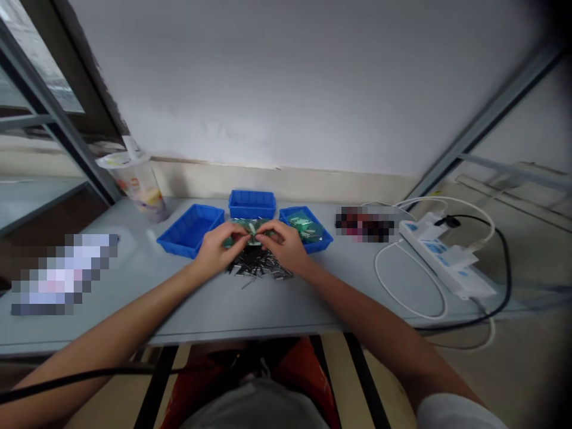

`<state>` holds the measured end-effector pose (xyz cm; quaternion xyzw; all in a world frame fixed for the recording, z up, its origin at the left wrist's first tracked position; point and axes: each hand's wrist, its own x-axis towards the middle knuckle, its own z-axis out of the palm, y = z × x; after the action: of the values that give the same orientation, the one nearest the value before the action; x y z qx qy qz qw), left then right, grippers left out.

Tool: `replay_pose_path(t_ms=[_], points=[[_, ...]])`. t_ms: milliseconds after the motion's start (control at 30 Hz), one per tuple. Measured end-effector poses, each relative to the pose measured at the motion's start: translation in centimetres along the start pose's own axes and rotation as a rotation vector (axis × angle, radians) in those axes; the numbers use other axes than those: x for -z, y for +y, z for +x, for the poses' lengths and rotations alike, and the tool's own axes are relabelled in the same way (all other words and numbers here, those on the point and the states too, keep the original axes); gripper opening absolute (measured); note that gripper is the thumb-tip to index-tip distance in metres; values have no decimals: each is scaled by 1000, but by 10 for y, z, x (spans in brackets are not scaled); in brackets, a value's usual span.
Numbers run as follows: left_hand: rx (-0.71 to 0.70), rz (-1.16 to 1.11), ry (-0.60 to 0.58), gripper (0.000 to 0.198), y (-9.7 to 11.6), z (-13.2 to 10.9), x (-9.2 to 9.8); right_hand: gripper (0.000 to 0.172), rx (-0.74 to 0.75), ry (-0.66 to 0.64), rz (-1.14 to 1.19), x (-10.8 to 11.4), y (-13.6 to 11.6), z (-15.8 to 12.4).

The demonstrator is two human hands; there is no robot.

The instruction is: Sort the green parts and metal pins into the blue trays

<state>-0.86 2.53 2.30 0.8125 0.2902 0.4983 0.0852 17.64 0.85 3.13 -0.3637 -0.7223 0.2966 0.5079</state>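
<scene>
My left hand [218, 246] and my right hand [285, 244] meet over the middle of the grey table [214, 304]. Both are closed in a pinch on a small green circuit board [250, 233] held between them. Right under the hands lies a heap of small dark metal pin parts [257, 265]. Behind the hands stand three blue trays: one at the left [190, 229], one at the back middle [252, 203], and one at the right [308, 229] that holds more green boards.
A plastic drink cup [138, 183] with a lid stands at the back left. A white power strip [447, 259] with white and black cables [500, 262] lies at the right. The white wall rises just behind the trays. The table's near edge runs above my lap.
</scene>
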Motion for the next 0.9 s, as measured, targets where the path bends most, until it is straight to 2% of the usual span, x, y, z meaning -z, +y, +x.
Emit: replay_pose_path(t_ms=[167, 333, 533, 667, 800, 900], points=[[28, 4, 35, 7, 2, 1, -3, 11, 25, 10, -21, -2, 7, 2], [-12, -24, 78, 8, 4, 4, 1, 9, 73, 14, 36, -3, 4, 8], [31, -70, 41, 18, -2, 25, 11, 6, 127, -45, -42, -7, -1, 28], [64, -66, 88, 21, -1, 29, 8, 11, 168, 6, -51, -6, 3, 27], [27, -31, -44, 17, 2, 16, 9, 11, 163, -12, -87, -3, 2, 13], [12, 10, -44, 13, 4, 11, 12, 11, 192, 0, -145, 0, -6, 7]])
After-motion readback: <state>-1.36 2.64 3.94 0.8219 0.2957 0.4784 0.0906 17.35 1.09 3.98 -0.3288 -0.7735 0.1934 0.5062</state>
